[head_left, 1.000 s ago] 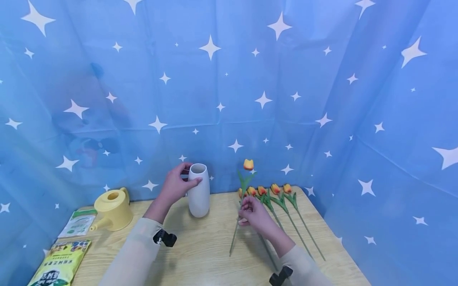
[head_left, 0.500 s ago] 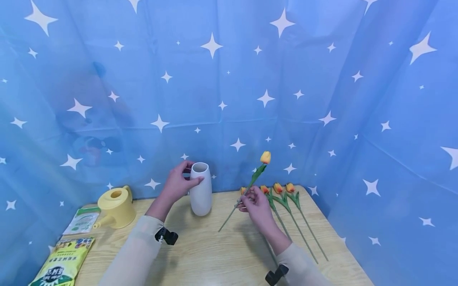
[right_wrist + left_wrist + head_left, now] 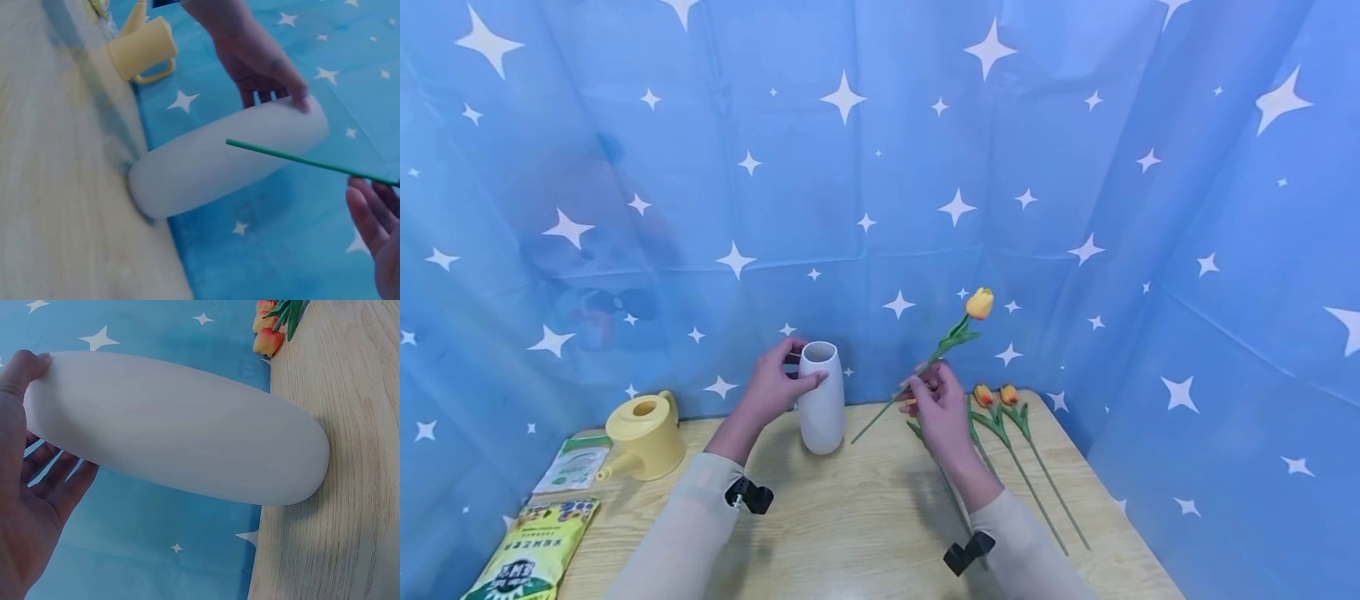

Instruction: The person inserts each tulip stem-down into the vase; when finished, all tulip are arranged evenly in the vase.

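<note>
A tall white vase (image 3: 822, 408) stands upright on the wooden table. My left hand (image 3: 775, 379) grips it near the rim, thumb on the front and fingers behind; the left wrist view shows the thumb (image 3: 28, 365) over its upper end. To the right, my right hand (image 3: 942, 408) pinches the green stem of a yellow-orange tulip (image 3: 979, 304). That tulip slants, its bloom up and to the right, its lower stem end pointing down toward the vase. In the right wrist view the stem (image 3: 300, 160) passes in front of the vase (image 3: 225, 156); no stem is in the vase's visible mouth.
Several more tulips (image 3: 1009, 396) lie on the table (image 3: 835, 533) at the right, partly behind my right hand. A yellow watering can (image 3: 646, 437), a green-and-white packet (image 3: 574, 465) and a yellow bag (image 3: 533, 550) are at the left. A blue starry curtain (image 3: 880, 167) hangs behind the table.
My right hand has lifted the tulip from among the others and tilted it, bloom going right and up, stem end swinging left toward the vase. My left hand keeps its grip on the vase.
</note>
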A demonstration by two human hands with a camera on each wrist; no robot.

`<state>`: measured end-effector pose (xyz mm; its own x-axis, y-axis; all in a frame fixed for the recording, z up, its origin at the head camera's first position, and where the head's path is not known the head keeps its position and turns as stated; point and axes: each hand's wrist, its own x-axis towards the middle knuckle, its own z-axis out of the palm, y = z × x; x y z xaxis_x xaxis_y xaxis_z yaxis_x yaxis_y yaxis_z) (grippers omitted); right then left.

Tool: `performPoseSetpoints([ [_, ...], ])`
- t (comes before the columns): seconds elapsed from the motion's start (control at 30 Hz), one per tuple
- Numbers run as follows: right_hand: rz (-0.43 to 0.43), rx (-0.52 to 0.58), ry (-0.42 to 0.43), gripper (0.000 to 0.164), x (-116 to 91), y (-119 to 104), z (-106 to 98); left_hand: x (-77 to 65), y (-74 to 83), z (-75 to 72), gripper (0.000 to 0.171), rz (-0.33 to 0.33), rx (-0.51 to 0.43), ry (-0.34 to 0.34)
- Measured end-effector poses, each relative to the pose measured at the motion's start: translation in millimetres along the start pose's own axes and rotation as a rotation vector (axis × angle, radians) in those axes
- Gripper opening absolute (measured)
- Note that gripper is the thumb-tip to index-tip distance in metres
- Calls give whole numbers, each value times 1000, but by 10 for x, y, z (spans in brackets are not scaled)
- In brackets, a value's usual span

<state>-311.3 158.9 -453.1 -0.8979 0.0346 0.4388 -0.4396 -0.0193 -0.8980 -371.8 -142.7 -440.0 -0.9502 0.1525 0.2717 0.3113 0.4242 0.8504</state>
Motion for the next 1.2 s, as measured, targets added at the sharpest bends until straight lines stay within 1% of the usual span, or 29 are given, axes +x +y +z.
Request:
performPoseSetpoints([
  [0.4,-146,44,48,6,378,-370,177,17,11,2,57,19,8,-5],
  [0.57,-224,49,91,12,552,-543,265,25,5,5,56,26,4,-8],
  [0.7,-248,78,125,13,682,-631,354,12,7,-7,56,27,5,-10],
  [0.83,-246,93,147,9,808,-653,447,2,1,-18,55,28,7,-10],
  [0.93,-232,74,149,9,889,-641,517,2,-5,-20,53,27,11,-11],
  [1.07,-209,35,119,11,968,-588,608,-1,6,-21,52,22,10,-11],
  [1.2,-221,-12,96,12,1012,-516,683,-8,25,-23,53,10,12,-18],
])
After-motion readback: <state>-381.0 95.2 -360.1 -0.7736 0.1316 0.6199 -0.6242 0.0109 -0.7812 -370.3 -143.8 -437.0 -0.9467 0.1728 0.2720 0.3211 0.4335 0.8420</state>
